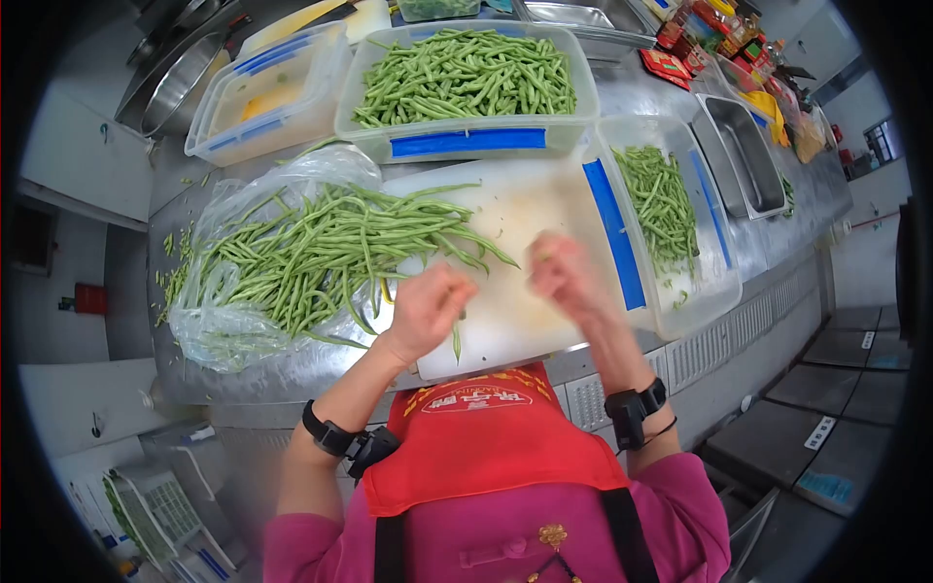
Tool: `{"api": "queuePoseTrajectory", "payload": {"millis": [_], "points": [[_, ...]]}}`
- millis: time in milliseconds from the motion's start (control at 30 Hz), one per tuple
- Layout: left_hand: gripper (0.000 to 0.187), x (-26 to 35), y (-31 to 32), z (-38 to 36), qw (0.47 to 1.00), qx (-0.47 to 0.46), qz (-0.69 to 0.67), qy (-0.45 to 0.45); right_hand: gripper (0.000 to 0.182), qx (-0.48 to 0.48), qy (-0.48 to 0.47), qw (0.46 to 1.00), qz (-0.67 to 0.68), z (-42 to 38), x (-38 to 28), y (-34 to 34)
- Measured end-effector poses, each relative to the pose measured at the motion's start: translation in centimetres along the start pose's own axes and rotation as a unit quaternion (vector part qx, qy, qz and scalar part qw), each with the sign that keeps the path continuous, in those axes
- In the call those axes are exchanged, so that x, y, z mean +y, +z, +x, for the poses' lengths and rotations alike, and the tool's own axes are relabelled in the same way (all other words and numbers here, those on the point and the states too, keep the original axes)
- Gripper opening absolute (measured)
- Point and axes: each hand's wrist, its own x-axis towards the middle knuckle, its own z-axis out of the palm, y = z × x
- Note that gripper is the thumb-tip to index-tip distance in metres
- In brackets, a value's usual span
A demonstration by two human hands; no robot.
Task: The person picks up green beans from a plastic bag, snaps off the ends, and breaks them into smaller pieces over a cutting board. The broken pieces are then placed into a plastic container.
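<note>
My left hand (432, 306) is closed in a pinch above the white cutting board (525, 209). A green bean (457, 342) hangs down from its fingertips. My right hand (564, 277), smeared by motion, is curled closed over the board's right part; whatever its fingers hold is hidden. Left of my hands, a heap of long whole green beans (321, 243) spills from a clear plastic bag (209, 316) onto the board. To the right, a clear plastic bin (714, 282) holds shorter bean pieces (656, 199).
Behind the board stands a large clear bin (583, 92) full of bean pieces. A further clear container (209, 131) is at the back left, beside a metal bowl (185, 87). Steel pans (743, 160) and bottles (743, 34) line the right side of the steel counter (282, 374).
</note>
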Motion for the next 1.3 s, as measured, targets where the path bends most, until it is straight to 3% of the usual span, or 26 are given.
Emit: {"api": "queuePoseTrajectory", "payload": {"millis": [33,67,100,133,167,200,233,267,333,367,500,567,633,667,800,900,967,1000,1033,1100,1200,1233,1300], "points": [[0.006,-1.2,-0.2,-0.4,0.991,0.021,-0.065,-0.114,0.02,0.117,-0.135,0.964,-0.195,0.2,-1.5,-1.3],[0.005,-2.2,-0.6,-0.9,0.965,0.04,-0.129,-0.226,0.016,0.161,-0.202,0.939,-0.228,0.9,-3.5,-4.0],[0.003,-3.0,-1.1,-1.1,0.921,0.082,-0.255,-0.283,0.013,0.248,-0.249,0.852,-0.387,0.8,-5.5,-5.4],[0.003,-3.7,-1.6,-1.1,0.856,0.123,-0.376,-0.333,0.013,0.325,-0.287,0.729,-0.53,0.6,-7.2,-5.9],[0.002,-4.5,-2.1,-1.3,0.771,0.161,-0.488,-0.376,0.014,0.327,-0.344,0.673,-0.567,1.0,-7.5,-5.7],[0.006,-5.0,-2.5,-1.6,0.73,0.192,-0.486,-0.439,0.015,0.327,-0.399,0.613,-0.599,1.4,-7.6,-5.2],[0.006,-5.7,-2.5,-2.2,0.724,0.183,-0.493,-0.447,0.017,0.324,-0.45,0.548,-0.626,1.7,-7.4,-4.5],[0.007,-6.5,-2.4,-2.9,0.718,0.173,-0.499,-0.454,0.018,0.277,-0.378,0.709,-0.527,2.4,-5.9,-2.6],[0.009,-6.9,-2.2,-3.7,0.683,0.18,-0.533,-0.465,0.017,0.115,-0.287,0.823,-0.476,5.6,-1.0,-1.4],[0.009,-6.4,-2.0,-3.8,0.709,0.167,-0.503,-0.465,0.016,0.059,-0.272,0.832,-0.48,8.2,2.8,-1.8],[0.012,-4.1,-2.1,-3.1,0.8,0.132,-0.382,-0.444,0.009,0.075,-0.191,0.864,-0.46,12.6,7.3,0.0],[0.015,-3.9,-2.7,-2.7,0.843,0.096,-0.31,-0.428,0.007,0.076,-0.265,0.839,-0.469,12.4,6.6,0.6],[0.017,-4.4,-2.5,-1.7,0.964,0.093,-0.113,-0.221,0.006,0.055,-0.345,0.802,-0.485,10.6,3.8,2.4],[0.018,-4.5,-2.2,-1.1,0.99,0.086,-0.009,-0.109,0.006,0.032,-0.387,0.777,-0.496,8.9,2.0,3.6],[0.02,0.9,-2.2,3.6,0.982,0.064,0.177,0.02,0.008,-0.039,-0.516,0.651,-0.555,3.8,-1.9,6.4],[0.019,0.5,-1.6,4.2,0.97,0.006,0.224,0.1,0.005,-0.062,-0.399,0.764,-0.503,2.0,-2.3,6.2],[0.02,0.4,-1.3,3.8,0.961,-0.026,0.243,0.126,0.005,-0.119,-0.183,0.926,-0.309,2.2,-2.2,4.9],[0.021,0.5,-1.2,3.6,0.963,-0.034,0.231,0.134,0.006,-0.143,-0.067,0.968,-0.194,2.3,-1.9,4.1],[0.021,0.6,-1.2,3.4,0.965,-0.042,0.218,0.14,0.007,-0.145,-0.053,0.976,-0.156,2.3,-1.5,3.3],[0.023,1.0,-1.5,3.4,0.971,-0.007,0.187,0.145,0.01,-0.152,-0.023,0.985,-0.081,2.4,-0.9,1.8],[0.023,2.2,-3.4,3.5,0.982,0.096,0.115,0.114,0.011,0.085,-0.239,0.949,-0.185,2.2,-3.8,-1.8],[0.022,2.7,-4.3,3.2,0.986,0.121,0.081,0.086,0.012,0.166,-0.301,0.907,-0.243,2.1,-4.9,-3.5],[0.02,3.1,-4.7,2.9,0.987,0.159,-0.021,0.019,0.017,0.305,-0.376,0.741,-0.465,1.2,-6.9,-5.8]]}}
